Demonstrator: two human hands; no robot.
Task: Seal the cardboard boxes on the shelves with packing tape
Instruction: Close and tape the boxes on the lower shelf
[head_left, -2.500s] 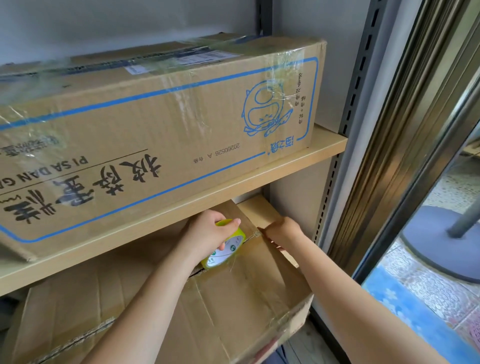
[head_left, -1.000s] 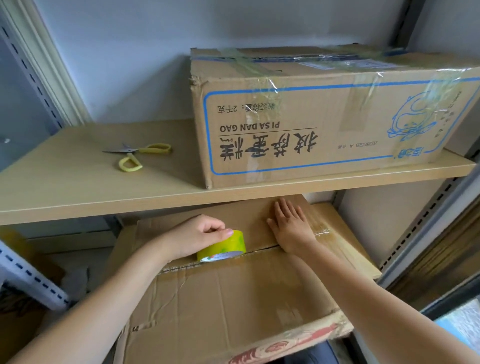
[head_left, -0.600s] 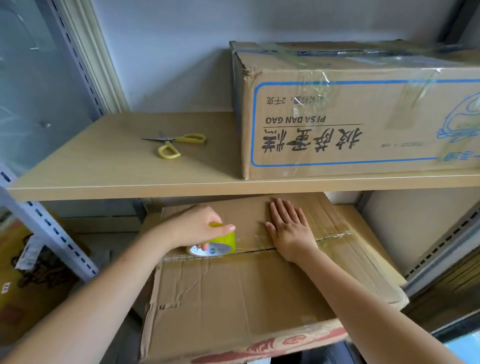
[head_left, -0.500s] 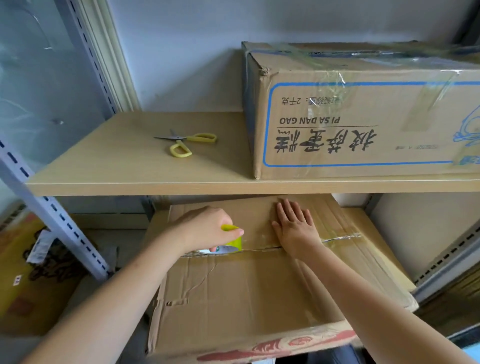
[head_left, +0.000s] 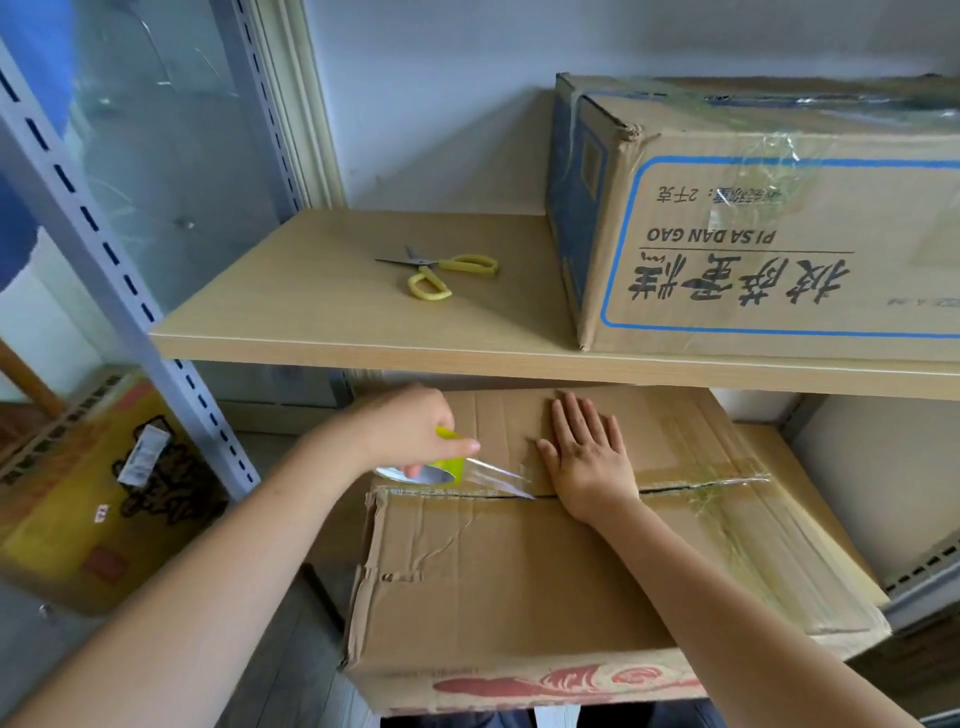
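Note:
A worn cardboard box (head_left: 519, 571) lies on the lower shelf, its top flaps meeting at a centre seam. My left hand (head_left: 410, 436) grips a yellow-green roll of packing tape (head_left: 447, 465) at the seam's left end. A clear strip of tape (head_left: 498, 480) stretches from the roll toward my right hand (head_left: 587, 462), which lies flat with straight fingers across the seam. Right of that hand, shiny tape covers the seam. On the upper shelf stands a blue-lined cardboard box (head_left: 753, 249), taped over its top.
Yellow-handled scissors (head_left: 441, 273) lie on the upper wooden shelf (head_left: 322, 312), left of the upper box. A grey slotted upright (head_left: 119, 270) rises at the left, with a yellow carton (head_left: 78, 499) on the floor behind it. A wall closes the back.
My left hand has pulled the tape roll leftward along the seam to the box's left end. My right hand went from pinching the tape end to lying flat on the seam.

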